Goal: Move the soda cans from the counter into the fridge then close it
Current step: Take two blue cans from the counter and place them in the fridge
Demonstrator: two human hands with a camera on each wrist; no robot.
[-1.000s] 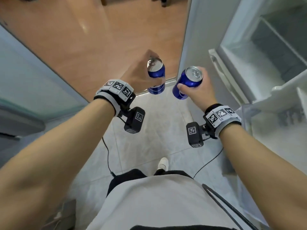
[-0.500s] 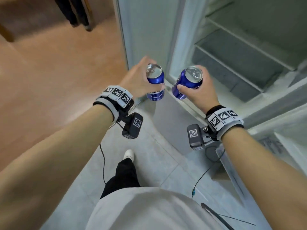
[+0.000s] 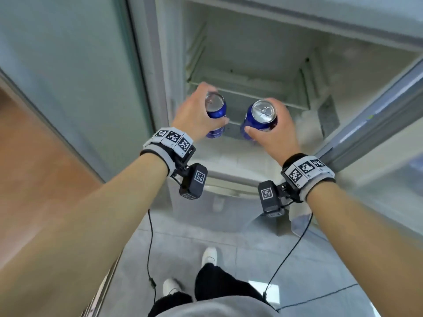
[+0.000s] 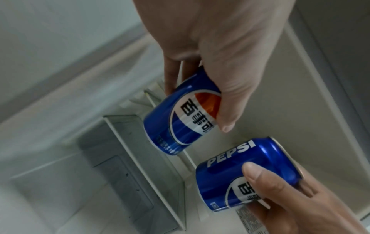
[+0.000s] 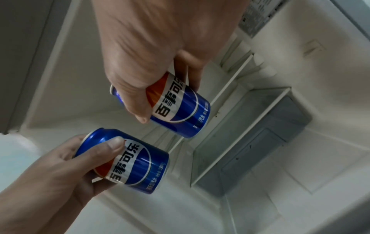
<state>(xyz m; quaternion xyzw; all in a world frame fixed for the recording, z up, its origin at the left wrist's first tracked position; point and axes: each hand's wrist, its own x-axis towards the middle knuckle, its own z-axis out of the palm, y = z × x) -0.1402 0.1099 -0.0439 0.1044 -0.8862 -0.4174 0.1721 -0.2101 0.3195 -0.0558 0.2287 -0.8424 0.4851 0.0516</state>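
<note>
Two Pepsi cans: your left hand [image 3: 196,115] grips one [image 3: 216,110], right hand [image 3: 277,131] the other [image 3: 261,117], before the open fridge's glass shelf [image 3: 249,93]; only wrist views show labels.

An open fridge [image 3: 263,53] with a white, bare-looking interior fills the upper part of the head view. A clear glass shelf [image 3: 249,93] with a white front rim spans it from the left wall to the right wall. Nothing can be seen lying on the shelf. Below its front edge sits a grey panel [image 4: 128,178] against the back wall. Under the fridge, a pale grey tiled floor [image 3: 251,255] carries two white shoes [image 3: 209,255], and thin black cables hang above it.
</note>
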